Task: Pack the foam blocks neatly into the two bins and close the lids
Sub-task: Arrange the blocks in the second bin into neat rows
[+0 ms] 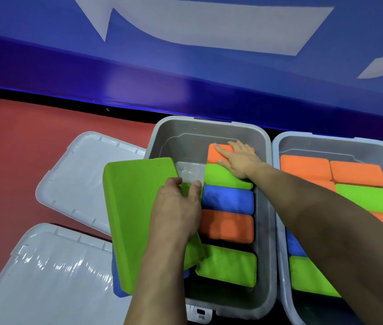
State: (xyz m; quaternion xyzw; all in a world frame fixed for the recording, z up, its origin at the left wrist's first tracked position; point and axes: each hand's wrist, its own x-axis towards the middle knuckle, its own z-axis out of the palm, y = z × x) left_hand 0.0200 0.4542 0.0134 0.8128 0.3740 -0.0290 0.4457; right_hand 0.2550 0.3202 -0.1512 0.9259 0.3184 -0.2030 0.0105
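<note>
Two grey bins stand side by side, both without lids. In the left bin point(209, 127) a row of foam blocks stands on edge along its right wall: orange, green, blue point(229, 199), orange, green. My right hand point(237, 160) presses flat on the far orange block point(216, 154) and the green one next to it. My left hand point(176, 209) grips a large green block point(136, 221), tilted over the bin's left rim, with a blue block point(119, 289) under it. The right bin point(340, 143) holds orange, green and blue blocks; my right forearm hides some.
Two grey lids lie on the red floor to the left, one farther point(82, 179) and one nearer point(45, 277). A blue padded wall point(185, 55) with white markings runs behind the bins. The left half of the left bin shows bare bottom.
</note>
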